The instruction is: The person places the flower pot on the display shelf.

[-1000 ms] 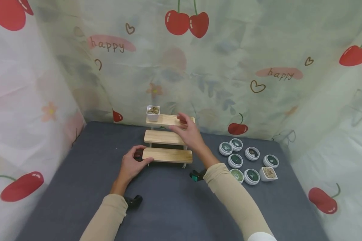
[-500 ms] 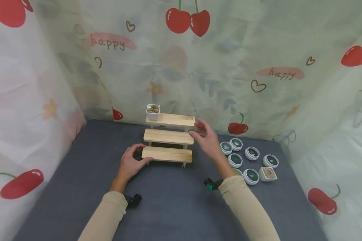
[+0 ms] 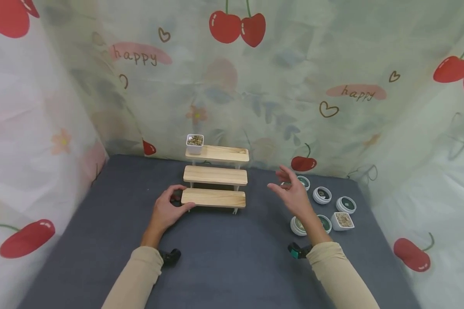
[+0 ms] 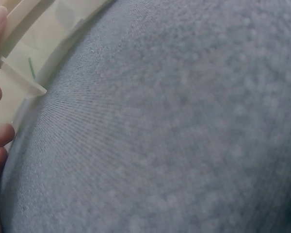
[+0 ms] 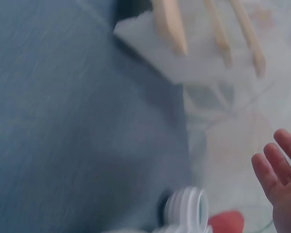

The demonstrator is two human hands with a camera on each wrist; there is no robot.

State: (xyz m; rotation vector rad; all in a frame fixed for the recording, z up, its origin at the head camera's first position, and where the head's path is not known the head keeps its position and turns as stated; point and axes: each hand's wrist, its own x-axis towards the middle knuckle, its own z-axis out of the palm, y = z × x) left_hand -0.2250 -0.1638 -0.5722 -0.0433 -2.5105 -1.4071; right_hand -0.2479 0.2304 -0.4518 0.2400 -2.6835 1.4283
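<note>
A three-tier wooden step stand [image 3: 215,175] with white supports stands at the back middle of the table in the head view. My left hand [image 3: 168,210] holds the left end of its lowest board, thumb along the front edge and fingers behind. On the left end of the top board sits a small square white pot [image 3: 195,149] filled with grit. My right hand [image 3: 295,196] hangs in the air right of the stand, holding nothing, thumb and fingers spread apart. It overlaps some round white jars with green tops. In the right wrist view, its fingers [image 5: 266,174] are extended.
Several round white jars [image 3: 346,206] are grouped at the right of the dark table [image 3: 224,262], one with a darker top [image 3: 322,195]. Beside them stands another square white pot [image 3: 342,222] with grit. A cherry-printed cloth [image 3: 270,73] encloses the back and sides.
My right hand has moved from over the stand's upper boards rightward, past its right end, to the jars. The left hand has stayed on the lowest board; the stand and pot have not moved.
</note>
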